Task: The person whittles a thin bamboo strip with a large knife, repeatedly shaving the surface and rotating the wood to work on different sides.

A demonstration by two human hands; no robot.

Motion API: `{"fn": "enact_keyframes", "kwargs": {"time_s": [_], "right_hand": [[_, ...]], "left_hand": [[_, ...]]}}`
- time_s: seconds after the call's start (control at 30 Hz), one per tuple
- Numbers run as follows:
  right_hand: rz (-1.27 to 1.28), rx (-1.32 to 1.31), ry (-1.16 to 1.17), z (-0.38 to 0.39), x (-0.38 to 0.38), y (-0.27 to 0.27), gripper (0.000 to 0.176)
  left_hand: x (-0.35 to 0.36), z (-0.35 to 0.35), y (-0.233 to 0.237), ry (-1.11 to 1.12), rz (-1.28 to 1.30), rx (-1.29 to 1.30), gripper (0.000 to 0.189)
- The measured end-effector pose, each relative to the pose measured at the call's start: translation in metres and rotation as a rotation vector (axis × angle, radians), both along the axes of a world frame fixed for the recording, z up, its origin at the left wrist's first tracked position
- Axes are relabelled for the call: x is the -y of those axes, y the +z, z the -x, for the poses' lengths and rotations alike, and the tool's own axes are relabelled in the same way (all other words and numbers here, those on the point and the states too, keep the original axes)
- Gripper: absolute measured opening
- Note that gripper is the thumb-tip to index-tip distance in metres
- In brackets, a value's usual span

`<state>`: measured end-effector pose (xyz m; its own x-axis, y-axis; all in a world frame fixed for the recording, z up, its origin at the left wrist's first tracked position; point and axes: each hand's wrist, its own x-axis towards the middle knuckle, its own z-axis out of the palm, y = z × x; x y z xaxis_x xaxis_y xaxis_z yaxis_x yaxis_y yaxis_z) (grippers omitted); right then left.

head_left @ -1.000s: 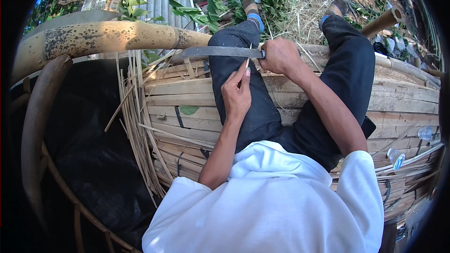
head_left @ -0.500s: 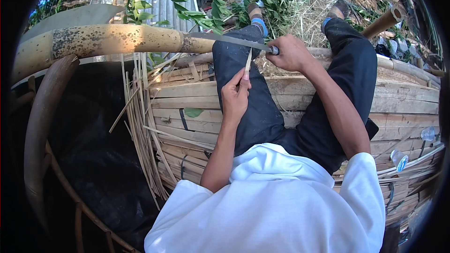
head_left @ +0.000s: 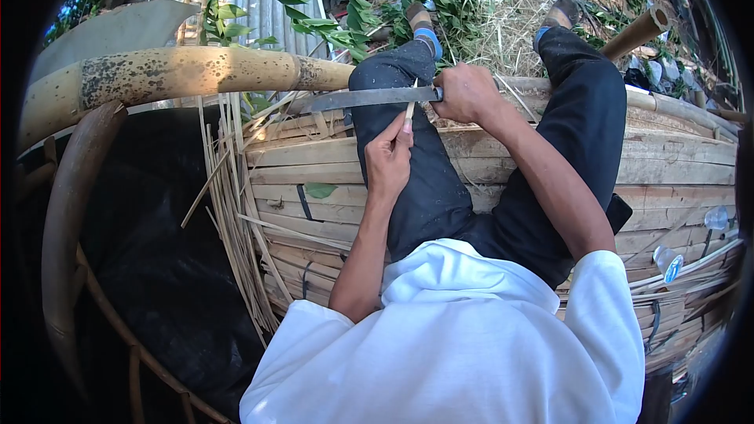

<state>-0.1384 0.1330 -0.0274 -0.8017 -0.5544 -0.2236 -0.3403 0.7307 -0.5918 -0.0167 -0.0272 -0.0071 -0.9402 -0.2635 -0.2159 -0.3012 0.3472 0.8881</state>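
My right hand (head_left: 469,94) is closed round the handle of a long knife (head_left: 357,99), whose blade points left above my left thigh. Between thumb and fingers, my left hand (head_left: 389,155) pinches a short pale bamboo strip (head_left: 410,111) that stands upright. The blade crosses the strip near its upper part, and the strip's thin tip shows beyond the blade. Both hands are over the dark trousers (head_left: 428,180).
Slatted bamboo seat (head_left: 306,155) under the legs. Thick bamboo pole (head_left: 188,69) at upper left, a curved pole (head_left: 75,212) below it. Loose thin strips (head_left: 236,220) lie left, plastic cups (head_left: 667,264) right. A cut bamboo end (head_left: 640,31) juts out at upper right.
My right hand and the knife have moved slightly left and the blade has come down lower across the strip, now nearly level. My left hand has shifted slightly left with the strip.
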Motion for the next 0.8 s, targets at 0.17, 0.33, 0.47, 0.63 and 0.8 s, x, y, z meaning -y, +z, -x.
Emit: {"fn": "enact_keyframes", "kwargs": {"time_s": [0.17, 0.33, 0.47, 0.63, 0.8], "right_hand": [[-0.123, 0.117, -0.462, 0.053, -0.044, -0.052, 0.029], [0.141, 0.125, -0.389, 0.035, -0.038, -0.008, 0.031], [0.252, 0.006, -0.172, 0.004, -0.018, -0.001, 0.026], [0.204, -0.118, 0.095, -0.014, -0.003, 0.007, 0.02], [0.218, -0.178, 0.057, -0.021, 0.003, 0.004, 0.018]], "left_hand": [[0.006, -0.014, 0.015, -0.068, -0.157, 0.061, 0.033], [0.006, 0.0, 0.018, 0.007, -0.413, 0.158, 0.033], [0.004, 0.0, 0.02, 0.029, -0.386, 0.166, 0.032], [0.001, 0.002, 0.024, 0.047, -0.375, 0.209, 0.03], [-0.003, -0.002, 0.014, 0.024, -0.219, 0.119, 0.029]]}}
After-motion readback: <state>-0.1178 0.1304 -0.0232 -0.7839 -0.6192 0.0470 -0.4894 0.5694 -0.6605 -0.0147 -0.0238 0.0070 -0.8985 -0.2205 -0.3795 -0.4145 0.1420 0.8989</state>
